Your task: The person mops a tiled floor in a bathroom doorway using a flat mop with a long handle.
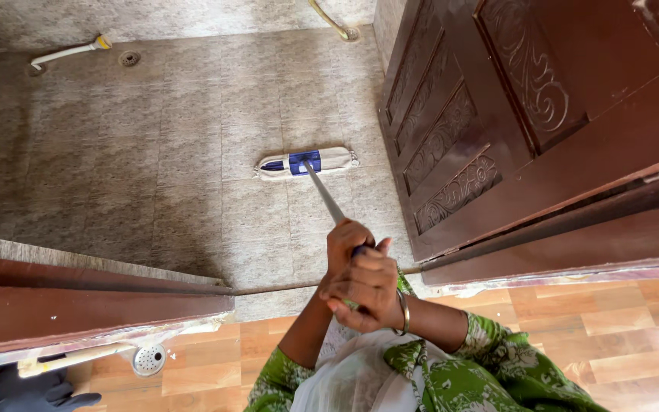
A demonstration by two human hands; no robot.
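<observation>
Left hand [345, 248] wrapped around mop handle [324, 194], right hand [368, 294] clasped over its top | mop head [306, 162] flat on tiled floor [154, 152], 12 o'clock from hands, door [497, 114] at 2 o'clock | pad best kept flat, door skirted.

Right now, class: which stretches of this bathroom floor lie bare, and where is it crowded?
Bare tile spreads left of the mop head, up to the floor drain. A narrower strip lies between the mop head and the carved door. It is crowded at the threshold, where both hands, right hand and left hand, grip the mop handle.
</observation>
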